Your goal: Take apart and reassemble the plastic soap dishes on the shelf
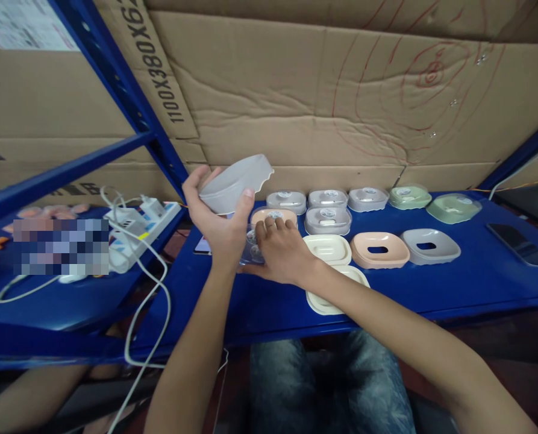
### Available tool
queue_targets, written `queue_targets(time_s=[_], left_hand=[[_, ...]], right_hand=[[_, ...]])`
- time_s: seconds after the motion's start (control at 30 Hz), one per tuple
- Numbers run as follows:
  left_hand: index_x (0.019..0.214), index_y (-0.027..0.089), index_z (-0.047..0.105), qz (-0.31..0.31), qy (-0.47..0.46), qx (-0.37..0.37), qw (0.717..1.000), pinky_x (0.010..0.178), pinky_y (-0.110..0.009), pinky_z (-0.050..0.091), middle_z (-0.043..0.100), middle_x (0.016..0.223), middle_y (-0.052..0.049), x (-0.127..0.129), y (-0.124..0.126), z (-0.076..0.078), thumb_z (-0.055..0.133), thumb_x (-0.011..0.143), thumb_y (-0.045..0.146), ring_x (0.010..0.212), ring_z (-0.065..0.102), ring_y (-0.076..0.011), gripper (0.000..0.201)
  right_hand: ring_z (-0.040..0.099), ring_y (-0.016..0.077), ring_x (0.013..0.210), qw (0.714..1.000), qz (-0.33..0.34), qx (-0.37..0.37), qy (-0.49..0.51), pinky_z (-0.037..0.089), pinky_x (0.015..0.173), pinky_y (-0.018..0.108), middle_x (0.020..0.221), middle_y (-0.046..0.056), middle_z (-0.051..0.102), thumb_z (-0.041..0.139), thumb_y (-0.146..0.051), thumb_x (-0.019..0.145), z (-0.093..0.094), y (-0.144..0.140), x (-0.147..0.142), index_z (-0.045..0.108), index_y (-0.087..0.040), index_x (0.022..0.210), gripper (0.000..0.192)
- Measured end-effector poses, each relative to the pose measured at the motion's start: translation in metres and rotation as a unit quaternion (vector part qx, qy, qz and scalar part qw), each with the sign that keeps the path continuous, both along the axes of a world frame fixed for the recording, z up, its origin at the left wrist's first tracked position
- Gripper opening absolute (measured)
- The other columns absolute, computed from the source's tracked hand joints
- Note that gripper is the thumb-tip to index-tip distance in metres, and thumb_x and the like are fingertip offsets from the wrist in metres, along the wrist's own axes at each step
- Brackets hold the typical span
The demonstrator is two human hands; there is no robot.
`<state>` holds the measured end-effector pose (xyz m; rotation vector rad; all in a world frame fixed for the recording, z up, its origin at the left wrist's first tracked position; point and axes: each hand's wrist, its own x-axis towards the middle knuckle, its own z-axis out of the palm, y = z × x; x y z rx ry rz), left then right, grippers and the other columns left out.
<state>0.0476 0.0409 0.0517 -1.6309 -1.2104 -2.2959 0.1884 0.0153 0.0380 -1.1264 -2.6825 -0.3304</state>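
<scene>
From where I stand, the left hand [221, 218] is raised above the blue table [232, 316], its thumb on the near side and its fingers spread around the far left end of a grey dish [239, 181]; the grip is closed on the dish, the hand itself opened to the dish's breadth. The dish is clear of the table and tilted, its long axis rising from lower left to upper right, the scalloped edge turned to the right and downward; which way its hollow faces, I cannot tell. The right hand [283, 248] is low, palm down, fingers bent and close together over a clear plastic piece [252, 240], thumb at the near edge; whether it grips firmly is not discernible. Just beyond those fingers sits a peach dish [264, 213], partly hidden, its long axis running left to right. Two cream pieces [325, 248] lie to the right, one partly under the right forearm [377, 307].
</scene>
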Motion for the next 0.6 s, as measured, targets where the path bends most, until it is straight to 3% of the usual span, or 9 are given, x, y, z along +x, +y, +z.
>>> queue_targets(time_s=[0.2, 0.6], left_hand=[[0.141, 0.026, 0.053, 0.006, -0.006, -0.025, 1.000, 0.115, -0.054, 0.058, 0.070, 0.141, -0.015, 0.000, 0.000, -0.002, 0.085, 0.083, 0.054, 0.139, 0.068, -0.0360, 0.072], [0.140, 0.024, 0.053, -0.017, -0.013, -0.014, 1.000, 0.117, -0.055, 0.056, 0.069, 0.141, -0.017, -0.001, 0.003, -0.004, 0.088, 0.083, 0.055, 0.139, 0.068, -0.0366, 0.074]], right_hand=[[0.062, 0.0415, 0.120, 0.999, -0.015, -0.017, -0.037, 0.047, 0.108, 0.055, 0.142, 0.032, 0.064, 0.040, -0.089, 0.101, -0.016, -0.001, -0.008, 0.059, 0.000, 0.144, 0.100], [0.062, 0.0416, 0.120, 0.998, -0.017, -0.032, -0.044, 0.046, 0.109, 0.055, 0.136, 0.028, 0.065, 0.040, -0.088, 0.102, -0.010, -0.001, -0.008, 0.061, 0.002, 0.145, 0.102]])
